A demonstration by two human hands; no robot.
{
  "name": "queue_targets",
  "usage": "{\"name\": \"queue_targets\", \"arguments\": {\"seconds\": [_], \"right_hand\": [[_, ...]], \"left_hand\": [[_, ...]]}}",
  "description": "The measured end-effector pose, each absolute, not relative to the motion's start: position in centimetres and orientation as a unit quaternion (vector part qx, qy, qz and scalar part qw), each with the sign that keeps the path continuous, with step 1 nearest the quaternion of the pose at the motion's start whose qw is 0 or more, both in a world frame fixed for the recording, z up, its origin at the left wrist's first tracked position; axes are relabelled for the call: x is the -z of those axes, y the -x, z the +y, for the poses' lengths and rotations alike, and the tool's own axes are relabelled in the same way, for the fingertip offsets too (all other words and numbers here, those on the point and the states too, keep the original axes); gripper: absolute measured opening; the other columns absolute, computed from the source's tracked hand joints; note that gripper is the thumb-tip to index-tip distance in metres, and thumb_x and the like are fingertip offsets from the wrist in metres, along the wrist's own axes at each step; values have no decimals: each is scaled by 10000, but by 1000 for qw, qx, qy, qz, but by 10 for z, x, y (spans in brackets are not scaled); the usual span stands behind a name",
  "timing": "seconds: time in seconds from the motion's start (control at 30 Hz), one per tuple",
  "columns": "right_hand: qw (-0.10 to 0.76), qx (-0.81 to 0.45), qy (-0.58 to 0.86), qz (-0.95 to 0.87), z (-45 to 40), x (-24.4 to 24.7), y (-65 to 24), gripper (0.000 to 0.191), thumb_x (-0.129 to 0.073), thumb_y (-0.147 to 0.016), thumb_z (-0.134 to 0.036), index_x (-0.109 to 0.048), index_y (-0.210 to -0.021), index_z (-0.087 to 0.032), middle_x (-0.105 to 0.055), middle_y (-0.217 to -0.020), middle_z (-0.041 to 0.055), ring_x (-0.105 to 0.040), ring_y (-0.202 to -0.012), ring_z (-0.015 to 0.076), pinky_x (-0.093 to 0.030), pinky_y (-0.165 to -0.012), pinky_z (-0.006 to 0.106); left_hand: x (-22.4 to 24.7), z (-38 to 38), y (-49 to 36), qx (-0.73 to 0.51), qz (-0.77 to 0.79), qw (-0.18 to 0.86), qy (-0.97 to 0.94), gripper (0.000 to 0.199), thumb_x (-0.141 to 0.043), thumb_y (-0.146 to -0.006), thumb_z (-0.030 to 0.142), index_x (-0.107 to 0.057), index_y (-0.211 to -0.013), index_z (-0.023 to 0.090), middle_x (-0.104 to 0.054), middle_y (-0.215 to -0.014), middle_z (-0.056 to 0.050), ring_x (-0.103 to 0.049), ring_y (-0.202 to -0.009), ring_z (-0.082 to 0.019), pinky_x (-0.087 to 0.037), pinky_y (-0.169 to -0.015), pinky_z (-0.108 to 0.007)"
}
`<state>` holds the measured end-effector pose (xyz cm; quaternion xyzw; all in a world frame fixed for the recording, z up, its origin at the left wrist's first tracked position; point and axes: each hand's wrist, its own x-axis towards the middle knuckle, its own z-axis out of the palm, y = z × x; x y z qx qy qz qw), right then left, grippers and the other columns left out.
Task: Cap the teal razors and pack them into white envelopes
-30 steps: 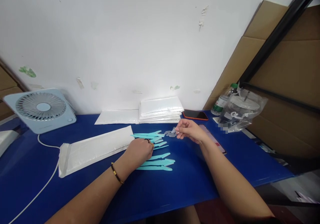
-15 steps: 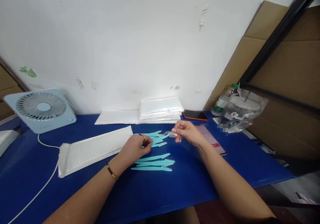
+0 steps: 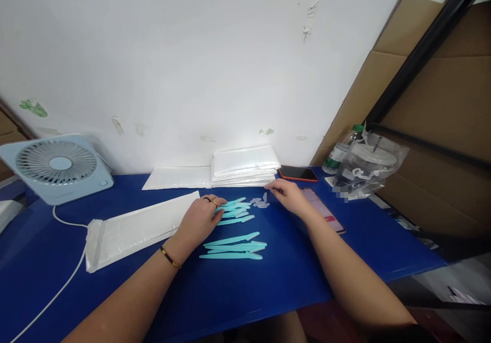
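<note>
On the blue table (image 3: 291, 281), the step appears one of arranging, the next move calling for a fine pinch. Left hand (image 3: 199, 217) (palm down, grip indeterminable) and right hand (image 3: 289, 195) (fingertips close together, any held piece indiscernible) flank the upper turquoise tools (image 3: 238, 221), partly beneath the former, and the smaller translucent pieces (image 3: 263, 205).

Forearms (image 3: 349, 261) angled inward, left hand (image 3: 201, 215) palm down, right hand (image 3: 289, 196) loosely curled
</note>
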<state>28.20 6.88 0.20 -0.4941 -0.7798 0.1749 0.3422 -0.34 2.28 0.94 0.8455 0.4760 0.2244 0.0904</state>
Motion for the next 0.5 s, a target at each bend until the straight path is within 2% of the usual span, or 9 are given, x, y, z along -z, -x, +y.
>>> {"name": "queue_targets", "arguments": {"seconds": [0.1, 0.23, 0.4, 0.5], "right_hand": [[253, -121, 456, -845, 76, 4, -288, 262, -502, -788, -90, -693, -927, -204, -652, -997, 57, -592, -955, 186, -444, -853, 299], [171, -89, 476, -858, 77, 7, -285, 175, -533, -797, -129, -687, -861, -180, -654, -903, 62, -605, -835, 173, -443, -768, 259], [140, -28, 535, -833, 76, 8, -279, 147, -538, -753, -105, -661, -823, -147, -643, -880, 86, -593, -756, 174, -423, -696, 249], [174, -58, 528, -829, 72, 7, -278, 130, -541, -724, -85, -634, -793, -144, -634, -845, 74, -580, -727, 163, -426, -674, 252]], "left_hand": [[-13, 16, 2, -189, 433, 150, -868, 219, -464, -864, 299, -648, -953, 221, -648, -948, -44, -580, -852, -187, -441, -745, -292], [-13, 6, -3, -105, 386, 189, -897, 186, -572, -808, 332, -656, -949, 244, -657, -916, -24, -585, -835, -183, -436, -698, -263], [-8, 2, -13, -47, 394, 85, -914, 148, -494, -837, 231, -639, -835, 202, -651, -796, -46, -585, -747, -190, -417, -647, -279], [-9, 3, -16, -25, 410, 17, -912, 199, -426, -833, 153, -611, -765, 171, -626, -714, -57, -574, -682, -192, -411, -617, -289]]}}
